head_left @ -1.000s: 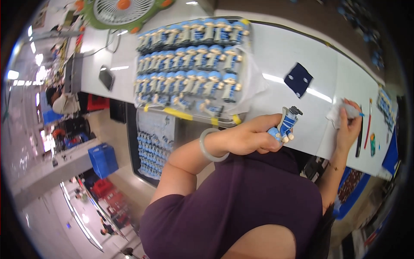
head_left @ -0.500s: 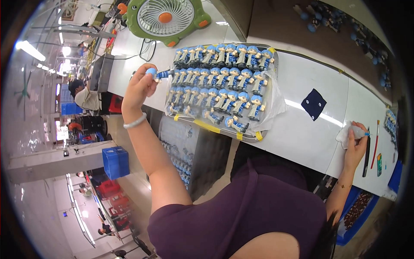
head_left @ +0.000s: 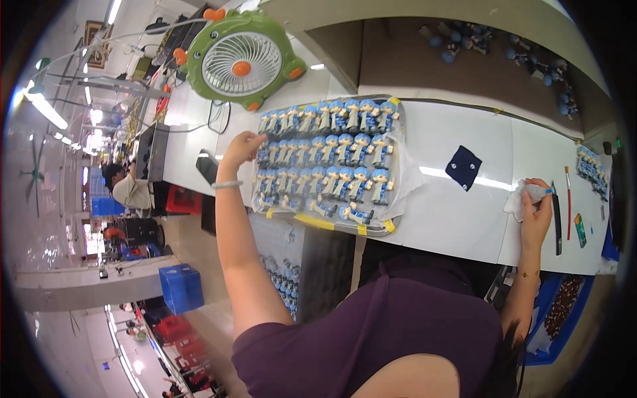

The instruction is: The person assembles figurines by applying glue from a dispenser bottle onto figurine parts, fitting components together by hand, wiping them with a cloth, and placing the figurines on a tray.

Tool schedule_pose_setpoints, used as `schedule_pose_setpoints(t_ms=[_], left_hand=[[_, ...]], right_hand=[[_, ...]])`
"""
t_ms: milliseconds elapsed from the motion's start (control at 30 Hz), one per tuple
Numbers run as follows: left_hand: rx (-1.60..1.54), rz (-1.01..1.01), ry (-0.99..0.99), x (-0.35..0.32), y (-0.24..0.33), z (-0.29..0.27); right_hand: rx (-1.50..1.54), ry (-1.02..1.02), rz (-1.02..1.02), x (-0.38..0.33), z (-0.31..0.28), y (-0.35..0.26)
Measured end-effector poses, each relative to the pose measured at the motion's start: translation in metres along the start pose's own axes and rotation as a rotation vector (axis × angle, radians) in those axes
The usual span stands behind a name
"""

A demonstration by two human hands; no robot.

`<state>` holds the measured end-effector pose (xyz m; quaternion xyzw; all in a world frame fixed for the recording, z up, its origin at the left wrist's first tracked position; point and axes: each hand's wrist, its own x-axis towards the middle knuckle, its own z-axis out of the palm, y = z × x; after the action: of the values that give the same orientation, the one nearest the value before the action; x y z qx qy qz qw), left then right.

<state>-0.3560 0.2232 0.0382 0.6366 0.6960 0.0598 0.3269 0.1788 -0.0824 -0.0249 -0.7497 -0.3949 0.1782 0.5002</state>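
Several blue-haired toy figurines [head_left: 360, 149] stand in rows on a plastic-lined tray [head_left: 312, 221] with yellow tape on its rim. At the left end of the middle row, my left hand [head_left: 243, 148] has its fingers pinched at the head of a figurine [head_left: 263, 154], whose upper part they partly cover. Far to the right, my right hand [head_left: 536, 213] is closed around a pale squeeze bottle [head_left: 535, 192] with a blue tip. A crumpled white tissue [head_left: 513, 204] lies against that hand. Some figurines in the tray's front row lie tilted or flat.
A green fan [head_left: 241, 66] stands behind the tray. Right of the tray lies a dark blue cloth [head_left: 463, 168]. Past my right hand are a black strip [head_left: 557, 222], a red brush [head_left: 568, 205] and more figurines [head_left: 590, 169]. A shelf [head_left: 398, 73] overhangs the back.
My left hand has brought the figurine from left of the tray rightward to the end of the middle row. My right hand keeps its grip on the bottle. The whole view has shifted slightly.
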Motion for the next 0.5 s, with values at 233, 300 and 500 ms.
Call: schedule_pose_setpoints(t_ms=[233,300,500], left_hand=[[0.006,0.211,0.252,0.014,-0.066,0.011],[0.068,0.303,0.476,0.002,-0.076,0.011],[-0.003,0.634,0.298,-0.079,0.134,0.056]], right_hand=[[0.000,0.045,-0.080,0.005,0.006,0.018],[-0.062,0.038,-0.132,0.010,0.007,0.006],[-0.151,0.041,-0.121,0.001,-0.009,-0.012]])
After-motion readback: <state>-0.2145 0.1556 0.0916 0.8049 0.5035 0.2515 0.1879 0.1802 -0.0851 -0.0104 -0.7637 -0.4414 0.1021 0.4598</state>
